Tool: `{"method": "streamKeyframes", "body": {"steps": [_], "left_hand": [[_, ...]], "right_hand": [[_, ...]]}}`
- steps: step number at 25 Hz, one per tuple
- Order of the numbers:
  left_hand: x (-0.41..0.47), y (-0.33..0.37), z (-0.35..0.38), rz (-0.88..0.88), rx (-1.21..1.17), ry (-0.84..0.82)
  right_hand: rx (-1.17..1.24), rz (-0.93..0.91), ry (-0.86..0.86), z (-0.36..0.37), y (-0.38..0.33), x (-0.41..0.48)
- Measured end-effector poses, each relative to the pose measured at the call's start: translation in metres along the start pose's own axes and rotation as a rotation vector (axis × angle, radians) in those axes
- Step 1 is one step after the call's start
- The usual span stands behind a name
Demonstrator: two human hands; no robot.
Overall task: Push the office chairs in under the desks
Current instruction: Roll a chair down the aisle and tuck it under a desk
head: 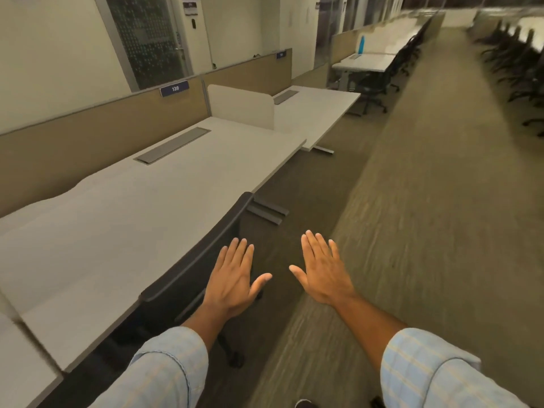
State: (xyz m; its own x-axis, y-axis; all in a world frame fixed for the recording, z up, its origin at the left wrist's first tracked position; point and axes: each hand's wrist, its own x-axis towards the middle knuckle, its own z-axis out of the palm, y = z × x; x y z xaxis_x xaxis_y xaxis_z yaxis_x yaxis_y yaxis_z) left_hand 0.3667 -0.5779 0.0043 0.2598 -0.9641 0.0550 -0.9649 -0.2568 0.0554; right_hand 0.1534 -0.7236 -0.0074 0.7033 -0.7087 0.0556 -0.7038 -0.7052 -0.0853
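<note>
Chair (194, 260) sits tucked under our desk (147, 207), seat hidden; our left hand (235, 278) and right hand (321, 272) hover flat, fingers spread, empty.

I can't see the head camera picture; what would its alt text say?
Two open, empty hands, left and right, hover beside a dark office chair already tucked against a long white desk. Carpeted aisle runs ahead past more desks, with other dark chairs blurred in the distance.

chair (188, 269): black | desk (147, 207): off-white | sleeves (426, 366): pale blue plaid | carpet (412, 201): olive streaked
</note>
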Motion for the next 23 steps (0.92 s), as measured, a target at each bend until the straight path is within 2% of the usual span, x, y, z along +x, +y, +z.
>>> {"method": "streamKeyframes", "body": {"steps": [11, 23], "left_hand": [[-0.036, 0.133, 0.017, 0.266, -0.049, -0.011], [-0.110, 0.330, -0.025, 0.349, -0.103, 0.035]], "right_hand": [[0.035, 0.307, 0.007, -0.026, 0.062, -0.166], [0.037, 0.386, 0.112, -0.094, 0.166, -0.339]]}}
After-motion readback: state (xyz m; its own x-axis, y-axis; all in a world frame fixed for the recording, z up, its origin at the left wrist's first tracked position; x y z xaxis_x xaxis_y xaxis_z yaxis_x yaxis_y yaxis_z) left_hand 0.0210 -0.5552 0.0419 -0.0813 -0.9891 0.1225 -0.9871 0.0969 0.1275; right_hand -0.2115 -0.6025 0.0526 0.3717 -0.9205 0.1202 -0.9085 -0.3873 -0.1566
